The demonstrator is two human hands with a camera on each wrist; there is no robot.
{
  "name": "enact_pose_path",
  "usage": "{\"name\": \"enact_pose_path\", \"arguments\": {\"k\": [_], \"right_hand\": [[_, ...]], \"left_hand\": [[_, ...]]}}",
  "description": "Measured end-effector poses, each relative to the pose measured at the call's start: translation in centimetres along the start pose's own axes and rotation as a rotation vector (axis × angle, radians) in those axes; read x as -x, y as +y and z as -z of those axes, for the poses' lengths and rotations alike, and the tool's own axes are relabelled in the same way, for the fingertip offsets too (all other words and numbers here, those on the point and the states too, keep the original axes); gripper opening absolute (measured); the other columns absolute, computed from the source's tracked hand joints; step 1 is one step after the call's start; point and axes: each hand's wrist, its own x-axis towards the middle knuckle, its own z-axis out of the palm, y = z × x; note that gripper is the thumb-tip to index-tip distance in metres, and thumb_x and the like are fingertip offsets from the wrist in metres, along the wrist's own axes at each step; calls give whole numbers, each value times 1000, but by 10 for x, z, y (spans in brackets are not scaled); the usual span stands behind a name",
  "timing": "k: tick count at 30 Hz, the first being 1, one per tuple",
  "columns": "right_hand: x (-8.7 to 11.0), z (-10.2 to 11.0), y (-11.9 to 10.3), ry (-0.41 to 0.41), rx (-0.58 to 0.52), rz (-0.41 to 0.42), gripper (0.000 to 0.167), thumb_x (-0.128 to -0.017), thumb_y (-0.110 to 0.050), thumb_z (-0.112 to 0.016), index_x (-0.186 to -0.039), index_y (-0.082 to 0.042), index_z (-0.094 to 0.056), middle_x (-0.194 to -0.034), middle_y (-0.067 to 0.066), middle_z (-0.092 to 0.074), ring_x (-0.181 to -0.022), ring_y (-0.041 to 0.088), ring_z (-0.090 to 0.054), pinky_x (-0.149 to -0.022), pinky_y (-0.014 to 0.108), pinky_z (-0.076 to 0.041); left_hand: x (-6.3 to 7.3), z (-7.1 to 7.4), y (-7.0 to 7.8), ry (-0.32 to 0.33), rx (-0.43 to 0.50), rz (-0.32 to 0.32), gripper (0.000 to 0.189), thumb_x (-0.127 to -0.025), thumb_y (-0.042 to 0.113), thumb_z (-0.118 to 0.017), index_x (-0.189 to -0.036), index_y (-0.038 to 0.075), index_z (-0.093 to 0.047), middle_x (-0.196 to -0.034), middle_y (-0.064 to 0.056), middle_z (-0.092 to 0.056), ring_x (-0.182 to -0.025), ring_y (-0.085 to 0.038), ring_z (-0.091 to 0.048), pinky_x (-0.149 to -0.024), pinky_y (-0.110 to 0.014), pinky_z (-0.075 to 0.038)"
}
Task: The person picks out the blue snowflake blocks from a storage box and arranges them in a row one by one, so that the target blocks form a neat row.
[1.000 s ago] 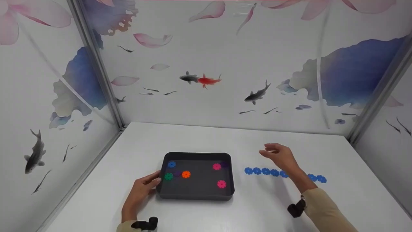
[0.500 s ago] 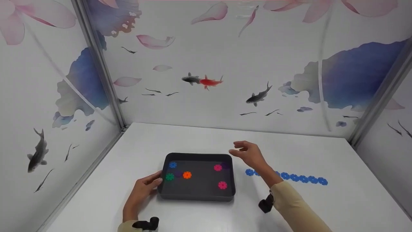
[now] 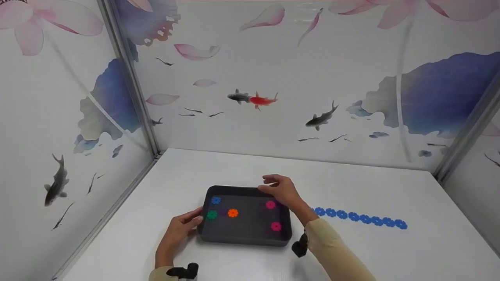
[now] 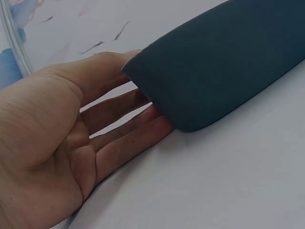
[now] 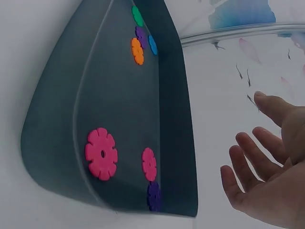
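Note:
My left hand (image 3: 180,231) holds the left side of a dark grey tray (image 3: 250,236), thumb at the rim and fingers against the outer wall. Over the tray's far right corner hovers my right hand (image 3: 282,191), fingers relaxed and nothing between them in the right wrist view. Inside the tray's left part lie flower-shaped plastic discs: blue (image 3: 216,200), green (image 3: 211,214), purple (image 3: 222,211) and orange (image 3: 233,213). Toward its right are two pink discs (image 3: 270,205) and another purple disc (image 5: 153,196), mostly covered by the right hand in the head view.
Right of the tray, several blue flower-shaped discs (image 3: 354,216) form a slanting row on the white table (image 3: 351,253); my right forearm (image 3: 332,246) passes near its left end. Panels painted with fish and petals (image 3: 281,128) enclose the table's back and sides.
My right hand has moved left, from above the blue row to above the tray's far right corner. My left hand keeps its hold. The head view has shifted slightly.

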Motion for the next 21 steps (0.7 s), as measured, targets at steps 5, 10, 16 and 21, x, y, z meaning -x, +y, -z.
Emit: {"name": "enact_pose_path", "arguments": {"k": [5, 10, 16, 21], "right_hand": [[-4, -17, -5, -40, -8, -10, 44, -90, -24, -76, -129, -6, -67, -126, 16, -68, -112, 30, -66, -93, 42, -58], [-6, -31, -5, -92, 13, -57, 47, -89, -29, -77, -128, -5, -67, -123, 14, -70, -102, 22, -67, -92, 38, -59], [-9, -46, -2, -170, 31, -51, 58, -88, -30, -77, -137, -3, -60, -128, 15, -67, -109, 25, -64, -99, 42, -56], [-11, -61, 2, -204, 41, -42, 60, -89, -28, -77, -138, 0, -57, -131, 19, -66, -112, 28, -64, -101, 44, -55]], "left_hand": [[0, 1, 2, 11, 0, 0, 48, -94, 30, -70, -139, 13, -61, -147, -11, -57, -135, -31, -56, -104, -46, -53], [0, 0, 2, -9, 10, -2, 49, -95, 29, -69, -140, 11, -60, -148, -13, -55, -135, -32, -55, -104, -44, -53], [-2, -1, 0, -11, 10, -3, 51, -95, 30, -69, -140, 9, -59, -148, -15, -54, -135, -32, -55, -104, -45, -53], [-1, 0, -2, -15, 5, -8, 51, -96, 31, -68, -141, 9, -58, -149, -15, -54, -135, -33, -54, -105, -46, -52]]}}
